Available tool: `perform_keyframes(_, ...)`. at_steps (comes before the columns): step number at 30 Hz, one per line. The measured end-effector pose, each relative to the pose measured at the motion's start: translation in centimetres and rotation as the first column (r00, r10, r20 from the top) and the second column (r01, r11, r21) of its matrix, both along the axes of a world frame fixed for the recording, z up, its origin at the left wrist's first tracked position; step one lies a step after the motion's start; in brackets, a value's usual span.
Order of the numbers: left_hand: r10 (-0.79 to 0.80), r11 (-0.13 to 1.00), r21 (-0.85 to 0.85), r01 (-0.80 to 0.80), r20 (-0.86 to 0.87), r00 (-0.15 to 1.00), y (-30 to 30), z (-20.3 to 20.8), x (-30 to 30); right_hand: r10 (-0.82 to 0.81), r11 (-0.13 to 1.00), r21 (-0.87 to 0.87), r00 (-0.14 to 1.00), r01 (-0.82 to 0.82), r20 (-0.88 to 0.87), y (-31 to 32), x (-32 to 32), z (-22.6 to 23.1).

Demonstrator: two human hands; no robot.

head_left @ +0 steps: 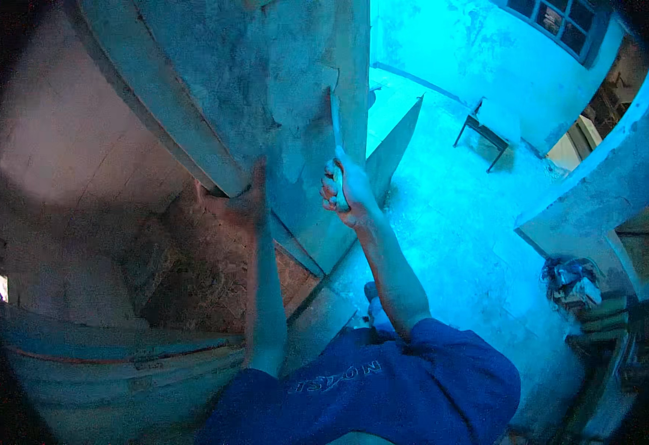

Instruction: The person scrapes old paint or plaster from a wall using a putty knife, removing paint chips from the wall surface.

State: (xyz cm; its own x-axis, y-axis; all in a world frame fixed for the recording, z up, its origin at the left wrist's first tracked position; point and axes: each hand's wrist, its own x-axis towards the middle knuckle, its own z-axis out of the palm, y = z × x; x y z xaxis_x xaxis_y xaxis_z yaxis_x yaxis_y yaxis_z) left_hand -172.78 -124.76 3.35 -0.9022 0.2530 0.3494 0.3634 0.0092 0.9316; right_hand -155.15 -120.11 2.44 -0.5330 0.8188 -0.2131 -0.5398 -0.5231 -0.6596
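Floor (443, 245) pale & blotchy in blue light. Small dark table (489, 133) stands on it nr far wall (443, 44). Crumpled bundle (573, 282) at R, beside wooden pc. (604, 324); can't tell if bundle's directly on floor.

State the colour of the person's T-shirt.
The T-shirt looks deep blue, though the strong blue cast may tint it; best seen in the head view.

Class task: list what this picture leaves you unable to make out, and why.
In the head view:
Tool: partly covered by the right hand.
Left hand: blurred and dark, its grip unclear.
Window: cut off by the top edge.
Bundle at right: too small to identify.
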Motion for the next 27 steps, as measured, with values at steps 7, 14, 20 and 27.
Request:
perform_keyframes(7, 0.469, 0.853, 0.337, -0.398, -0.161, 0.868, 3.1, -7.8, -8.6, -0.058, 0.985, 0.170, 0.985, 0.030, 0.160, -0.4, 0.2, 0.1)
perform_keyframes(14, 0.243, 0.960, 0.235, -0.152, -0.426, 0.871, 0.4, -2.3, -0.1, -0.607, 0.625, 0.776, 0.573, -0.084, 0.550, 5.8, 10.4, 1.0)
perform_keyframes(20, 0.263, 0.956, 0.248, -0.160, -0.471, 0.842, 0.6, -2.5, -0.9, -0.872, 0.247, 0.912, 0.335, -0.326, 0.356, 2.2, 14.9, 6.5)
perform_keyframes(27, 0.267, 0.949, 0.292, -0.114, -0.559, 0.785, 1.5, -3.2, -1.0, -0.851, 0.203, 0.894, 0.523, 0.399, -0.041, 0.7, 18.5, 7.6)
